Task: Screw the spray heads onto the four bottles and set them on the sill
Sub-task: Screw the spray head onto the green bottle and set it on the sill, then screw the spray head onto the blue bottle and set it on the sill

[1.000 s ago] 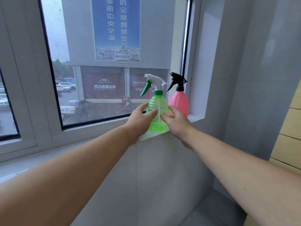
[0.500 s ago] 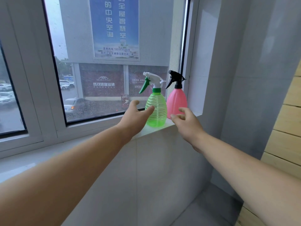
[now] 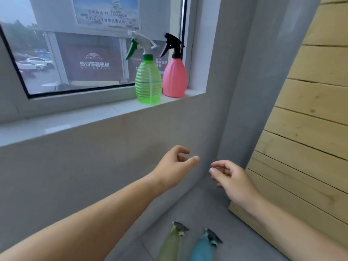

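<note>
**Two spray bottles on the sill, two on the floor, both hands empty**

Two bare hands were held out in front of a grey wall, below a window sill (image 3: 105, 114). The left hand (image 3: 174, 167) was loosely curled with its grip released, thumb and fingers apart and nothing between them. The right hand (image 3: 232, 178) was just beside it, also slack and empty, the fingertips of the two hands close but not touching.

Well above both hands, on the right end of the sill, a green bottle (image 3: 148, 81) with a white and green spray head (image 3: 142, 44) was seen standing upright. Touching it or just beside it, further right and nearer the window frame, a pink bottle (image 3: 174, 77) with a black spray head (image 3: 172, 45) was also upright.

Below the hands, on the grey floor (image 3: 244, 240), a pale yellow-green bottle (image 3: 169, 247) and a blue bottle (image 3: 202, 249) were seen side by side, each with a dark grey spray head; they were blurred. Right of the right hand, pale wooden planks (image 3: 310, 110) were seen.
</note>
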A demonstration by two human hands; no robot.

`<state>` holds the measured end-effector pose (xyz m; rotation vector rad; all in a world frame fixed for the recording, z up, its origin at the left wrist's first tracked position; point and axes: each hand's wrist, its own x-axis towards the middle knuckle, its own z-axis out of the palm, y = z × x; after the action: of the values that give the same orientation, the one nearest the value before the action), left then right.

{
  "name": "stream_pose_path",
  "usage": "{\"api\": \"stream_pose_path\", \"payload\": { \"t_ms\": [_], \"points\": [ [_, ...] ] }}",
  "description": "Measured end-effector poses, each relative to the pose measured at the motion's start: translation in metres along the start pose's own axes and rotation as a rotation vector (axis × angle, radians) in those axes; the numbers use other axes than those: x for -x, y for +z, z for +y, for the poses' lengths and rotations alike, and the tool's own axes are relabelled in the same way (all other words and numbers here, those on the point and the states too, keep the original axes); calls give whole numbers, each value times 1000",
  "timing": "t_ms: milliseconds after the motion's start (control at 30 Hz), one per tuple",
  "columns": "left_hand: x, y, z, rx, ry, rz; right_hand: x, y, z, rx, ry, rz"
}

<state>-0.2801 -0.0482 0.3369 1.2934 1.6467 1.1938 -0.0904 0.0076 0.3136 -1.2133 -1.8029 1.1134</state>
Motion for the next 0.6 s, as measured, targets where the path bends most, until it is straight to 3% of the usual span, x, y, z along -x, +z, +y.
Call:
{"api": "stream_pose_path", "payload": {
  "t_ms": [367,600],
  "points": [
    [-5,121,-151,-147,-416,-256,23,-15,172,140,419,-28],
    [-14,179,-234,-219,-580,-259,12,12,277,186,590,-81]
  ]
}}
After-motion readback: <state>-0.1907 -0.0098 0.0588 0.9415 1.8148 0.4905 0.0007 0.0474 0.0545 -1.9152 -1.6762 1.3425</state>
